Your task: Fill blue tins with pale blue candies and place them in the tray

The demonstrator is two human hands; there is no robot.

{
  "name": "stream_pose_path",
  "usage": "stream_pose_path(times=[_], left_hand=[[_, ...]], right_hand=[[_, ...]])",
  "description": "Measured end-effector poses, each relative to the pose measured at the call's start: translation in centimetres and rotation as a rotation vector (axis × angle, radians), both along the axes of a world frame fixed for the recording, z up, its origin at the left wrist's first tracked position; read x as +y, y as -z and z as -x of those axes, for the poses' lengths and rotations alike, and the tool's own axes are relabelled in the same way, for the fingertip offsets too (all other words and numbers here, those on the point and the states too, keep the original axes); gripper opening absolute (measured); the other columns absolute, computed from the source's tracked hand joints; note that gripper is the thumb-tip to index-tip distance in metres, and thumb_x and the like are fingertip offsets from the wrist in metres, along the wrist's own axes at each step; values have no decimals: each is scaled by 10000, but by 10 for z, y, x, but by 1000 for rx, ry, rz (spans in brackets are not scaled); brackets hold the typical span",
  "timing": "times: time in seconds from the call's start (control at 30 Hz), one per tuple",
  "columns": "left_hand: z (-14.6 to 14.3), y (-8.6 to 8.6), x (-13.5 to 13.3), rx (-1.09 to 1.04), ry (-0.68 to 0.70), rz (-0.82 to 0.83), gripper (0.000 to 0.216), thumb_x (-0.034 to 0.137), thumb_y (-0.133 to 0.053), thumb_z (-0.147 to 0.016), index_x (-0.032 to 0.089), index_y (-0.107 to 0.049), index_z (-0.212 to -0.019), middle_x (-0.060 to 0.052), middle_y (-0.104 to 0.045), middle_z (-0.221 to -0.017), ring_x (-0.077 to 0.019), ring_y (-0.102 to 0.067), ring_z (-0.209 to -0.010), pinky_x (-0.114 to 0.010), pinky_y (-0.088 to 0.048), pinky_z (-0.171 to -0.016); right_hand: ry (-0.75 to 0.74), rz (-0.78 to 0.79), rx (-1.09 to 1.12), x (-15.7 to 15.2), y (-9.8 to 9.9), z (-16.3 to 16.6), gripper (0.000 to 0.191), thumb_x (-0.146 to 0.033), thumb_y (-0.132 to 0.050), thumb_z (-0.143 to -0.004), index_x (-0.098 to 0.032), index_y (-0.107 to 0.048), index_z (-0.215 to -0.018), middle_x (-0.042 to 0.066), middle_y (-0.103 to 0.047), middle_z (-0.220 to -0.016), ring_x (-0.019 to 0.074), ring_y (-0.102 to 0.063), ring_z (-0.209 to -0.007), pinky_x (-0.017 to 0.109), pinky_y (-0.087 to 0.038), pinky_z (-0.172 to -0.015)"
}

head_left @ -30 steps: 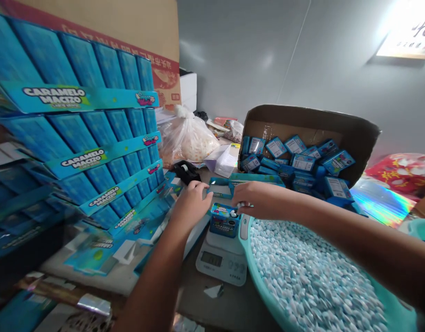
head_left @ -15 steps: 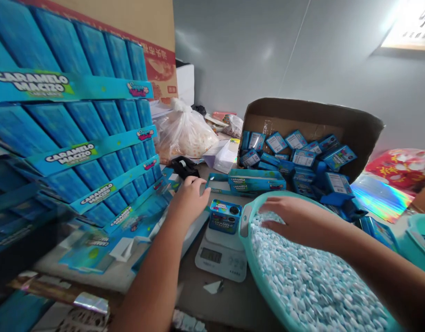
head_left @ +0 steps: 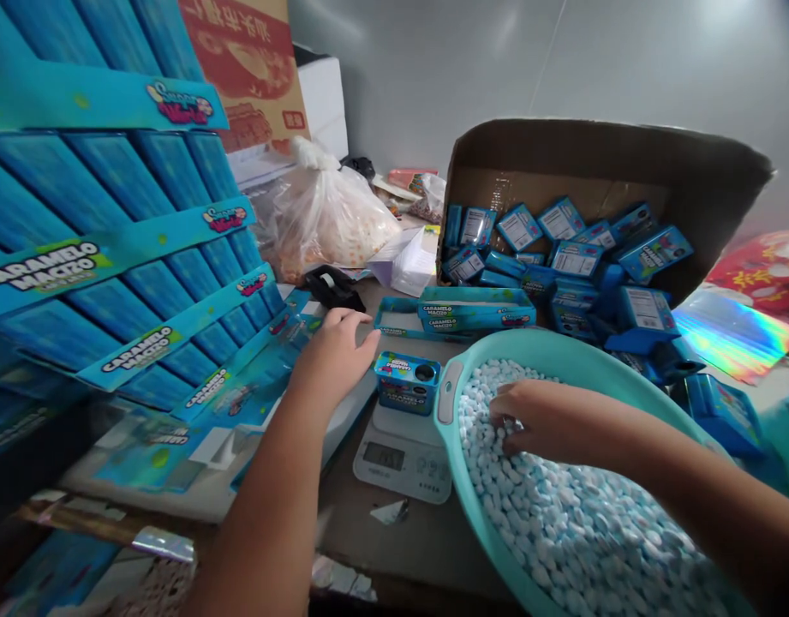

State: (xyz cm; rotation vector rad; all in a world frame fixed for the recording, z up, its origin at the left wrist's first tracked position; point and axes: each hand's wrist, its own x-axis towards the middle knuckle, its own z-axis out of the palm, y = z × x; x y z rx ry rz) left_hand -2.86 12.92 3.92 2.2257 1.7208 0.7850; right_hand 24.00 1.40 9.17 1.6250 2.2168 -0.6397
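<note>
Right hand (head_left: 528, 416) dropped into smooth, rounded candies (head_left: 554, 523), fingers curled, hold unclear; left hand (head_left: 335, 353) half-open, empty, near rectangular box (head_left: 405, 390).

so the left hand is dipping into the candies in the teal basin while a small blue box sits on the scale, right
Not quite: the head view shows the right hand dipping into the candies in the teal basin. The small blue box does sit on the scale.
</note>
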Motion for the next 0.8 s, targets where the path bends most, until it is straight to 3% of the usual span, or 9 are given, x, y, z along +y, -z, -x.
stream_pose_path(times=[0.17,0.33,0.53,0.8], left_hand=[[0,2,2,8,18,8,331,403,-531,-906,204,-670,-1132,-79,-595,-1271,-265,-624,-1116,-396,-458,-1069],[0,3,2,-15,35,13,332,406,-540,-901,204,-667,-1132,-77,-600,-1230,-242,-642,-1031,-385,-498,-1005],[0,3,1,-14,59,50,330,398,-548,-904,201,-668,-1140,-83,-596,-1248,-251,-632,-1061,-392,-498,-1002],[-1,2,1,-3,67,94,326,406,-542,-913,211,-660,-1147,-83,-591,-1262,-261,-622,-1090,-395,-500,-991]], right_hand=[[-7,-19,32,0,3,-6,95,-233,-672,-771,-213,-693,-861,32,-702,-845,206,-596,-734,297,-322,-618],[-64,6,98,-12,-7,2,77,-165,-597,-793,-217,-652,-809,18,-692,-846,188,-593,-735,295,-329,-615],[-96,47,211,-21,-11,6,68,-182,-629,-787,-243,-645,-811,-6,-689,-846,185,-605,-746,295,-356,-625],[-78,15,177,-18,-13,-1,102,-170,-588,-802,-235,-667,-814,14,-694,-826,188,-609,-709,300,-332,-571]])
